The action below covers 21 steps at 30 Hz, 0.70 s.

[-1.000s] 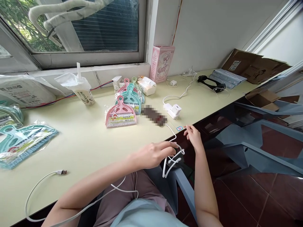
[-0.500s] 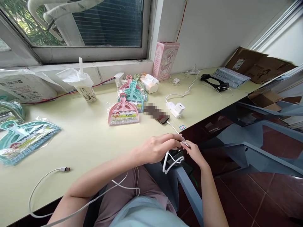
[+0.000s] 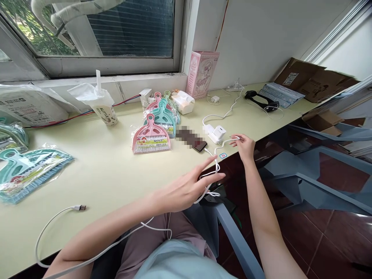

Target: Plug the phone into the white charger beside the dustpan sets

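The left hand (image 3: 186, 190), fingers spread, had several loops of the white cable (image 3: 216, 167) wound around it beside the phone (image 3: 200, 146). The right hand (image 3: 243, 144) pinched the cable's next stretch, pulled taut. Winding seemed partly done; the length toward the phone remained loose.

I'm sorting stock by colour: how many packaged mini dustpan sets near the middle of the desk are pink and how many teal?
Pink dustpan sets: 2, front one, another at the back
Teal dustpan sets: 2, middle one, another at the back
Total: 4, overlapping in one pile; any hidden beneath cannot be told.
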Each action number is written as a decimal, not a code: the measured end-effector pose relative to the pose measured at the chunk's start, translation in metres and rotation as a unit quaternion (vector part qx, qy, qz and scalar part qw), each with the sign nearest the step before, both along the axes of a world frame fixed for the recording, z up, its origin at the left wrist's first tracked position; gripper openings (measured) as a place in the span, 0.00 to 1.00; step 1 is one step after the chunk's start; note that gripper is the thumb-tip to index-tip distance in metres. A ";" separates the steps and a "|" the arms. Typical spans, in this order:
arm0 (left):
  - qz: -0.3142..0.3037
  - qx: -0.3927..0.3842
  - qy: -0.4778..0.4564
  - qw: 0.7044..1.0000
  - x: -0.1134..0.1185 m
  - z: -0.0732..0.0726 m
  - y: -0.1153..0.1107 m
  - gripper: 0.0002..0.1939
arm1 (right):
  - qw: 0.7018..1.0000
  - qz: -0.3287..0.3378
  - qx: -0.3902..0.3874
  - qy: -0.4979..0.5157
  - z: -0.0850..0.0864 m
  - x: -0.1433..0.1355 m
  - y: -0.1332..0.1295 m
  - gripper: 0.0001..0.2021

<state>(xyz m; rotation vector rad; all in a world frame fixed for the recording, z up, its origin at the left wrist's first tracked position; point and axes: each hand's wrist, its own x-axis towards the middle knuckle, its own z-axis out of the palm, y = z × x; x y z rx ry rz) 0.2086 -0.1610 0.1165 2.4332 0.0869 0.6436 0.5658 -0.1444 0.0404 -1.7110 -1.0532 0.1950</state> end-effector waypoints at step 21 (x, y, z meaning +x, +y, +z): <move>-0.005 -0.545 0.221 0.809 -0.142 -0.068 -0.039 0.39 | 0.976 0.093 -0.143 -0.135 0.042 0.045 0.075 0.15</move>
